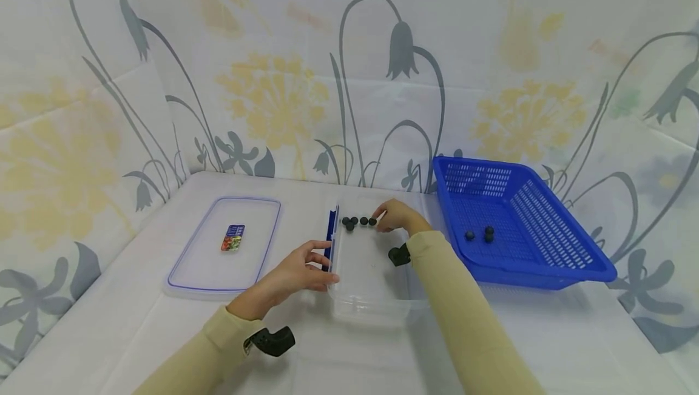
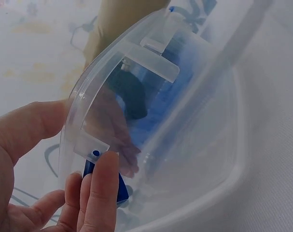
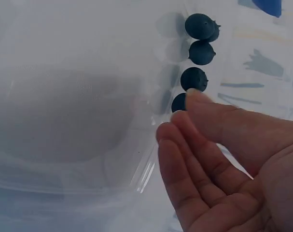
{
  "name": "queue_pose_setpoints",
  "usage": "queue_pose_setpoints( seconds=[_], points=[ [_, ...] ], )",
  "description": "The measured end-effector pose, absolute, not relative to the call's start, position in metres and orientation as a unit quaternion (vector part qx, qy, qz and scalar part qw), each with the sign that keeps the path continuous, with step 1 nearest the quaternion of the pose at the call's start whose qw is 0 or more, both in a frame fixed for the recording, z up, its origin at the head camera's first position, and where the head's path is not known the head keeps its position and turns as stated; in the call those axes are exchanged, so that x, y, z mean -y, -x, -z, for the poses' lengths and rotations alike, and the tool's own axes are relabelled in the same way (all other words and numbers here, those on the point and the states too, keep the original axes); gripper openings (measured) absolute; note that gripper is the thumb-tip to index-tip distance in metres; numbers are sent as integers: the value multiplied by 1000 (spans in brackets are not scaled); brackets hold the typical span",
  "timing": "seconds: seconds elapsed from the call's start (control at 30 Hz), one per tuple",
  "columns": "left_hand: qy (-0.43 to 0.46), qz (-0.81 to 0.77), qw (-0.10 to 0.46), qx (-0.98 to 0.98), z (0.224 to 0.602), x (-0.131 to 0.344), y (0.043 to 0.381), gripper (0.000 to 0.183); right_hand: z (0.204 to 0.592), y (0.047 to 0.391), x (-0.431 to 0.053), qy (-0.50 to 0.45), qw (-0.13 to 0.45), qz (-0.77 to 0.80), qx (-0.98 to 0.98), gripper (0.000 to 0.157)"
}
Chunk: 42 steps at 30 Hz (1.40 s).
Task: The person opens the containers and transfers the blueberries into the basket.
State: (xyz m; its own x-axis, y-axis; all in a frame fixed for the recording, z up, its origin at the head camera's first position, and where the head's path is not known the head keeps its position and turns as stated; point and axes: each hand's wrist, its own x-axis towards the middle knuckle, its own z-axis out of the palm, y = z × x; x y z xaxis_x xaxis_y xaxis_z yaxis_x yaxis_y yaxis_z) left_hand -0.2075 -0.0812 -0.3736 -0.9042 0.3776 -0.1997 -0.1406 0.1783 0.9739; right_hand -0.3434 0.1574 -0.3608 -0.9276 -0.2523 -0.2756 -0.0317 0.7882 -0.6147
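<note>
A clear plastic box (image 1: 377, 309) with a blue side latch (image 1: 330, 231) stands in the middle of the table. My left hand (image 1: 299, 269) grips its left rim, thumb on one side and fingers by the latch (image 2: 121, 191). Along the far inside edge of the box sit several dark blueberries (image 3: 194, 79), some touching one another. My right hand (image 1: 397, 216) reaches over the far end and pinches the last blueberry (image 3: 178, 103) of the row between thumb and fingertips. That berry is partly hidden by the thumb.
Left of the box lies a clear lid (image 1: 199, 264) with a blue seal and a colourful label (image 1: 233, 238). A blue slotted basket (image 1: 530, 275) stands to the right, holding a few blueberries (image 1: 488, 238). A flowered cloth (image 1: 306, 79) hangs behind the table.
</note>
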Motion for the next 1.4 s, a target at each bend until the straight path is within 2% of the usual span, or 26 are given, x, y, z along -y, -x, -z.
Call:
queue_pose_setpoints(
  seconds=[0.3,0.47,0.83,1.17,1.4],
  points=[
    [-73,-632,199,-745,372,82,206,71,372,359,-158,64,193,266,-942,41],
    [-75,-631,199,-746,372,82,207,72,380,368,-159,93,206,233,-946,37],
    [-79,-635,200,-742,371,82,206,72,368,349,-152,148,198,232,-941,24],
    [-76,-631,196,-747,373,80,204,72,338,340,-152,215,184,319,-905,23],
    [-71,-633,197,-746,371,80,204,72,308,332,-161,245,162,309,-905,23]
  ],
)
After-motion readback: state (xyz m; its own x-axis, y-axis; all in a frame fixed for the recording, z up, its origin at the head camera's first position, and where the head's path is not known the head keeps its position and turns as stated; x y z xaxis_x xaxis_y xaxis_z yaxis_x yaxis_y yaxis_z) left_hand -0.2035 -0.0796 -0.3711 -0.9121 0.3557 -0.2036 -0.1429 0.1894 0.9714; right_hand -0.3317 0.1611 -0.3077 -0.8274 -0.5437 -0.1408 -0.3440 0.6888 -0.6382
